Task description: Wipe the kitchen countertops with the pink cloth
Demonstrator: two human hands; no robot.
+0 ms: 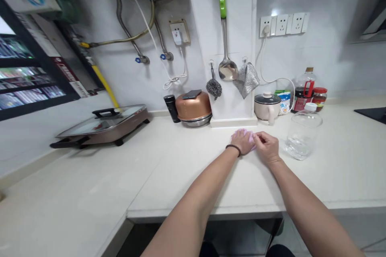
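A pink cloth [251, 136] lies bunched on the white countertop, near the base of the wall pillar. My left hand [243, 141], with a dark beaded bracelet at the wrist, rests on top of it with fingers spread out flat. At the cloth's right edge, my right hand [267, 146] has its fingers curled and pinches the fabric. Much of the cloth is hidden under my left hand. A clear plastic jug [303, 134] with a white cap and some clear liquid stands just right of my right hand, apart from it.
Behind the hands are a small cream pot [267, 109], a dark sauce bottle [303, 94] and a red-lidded jar [319, 98]. To the left stand a copper-coloured pot [193, 106], a black flask [171, 108] and an electric pan [105, 124]. A green-handled ladle [224, 36] hangs above.
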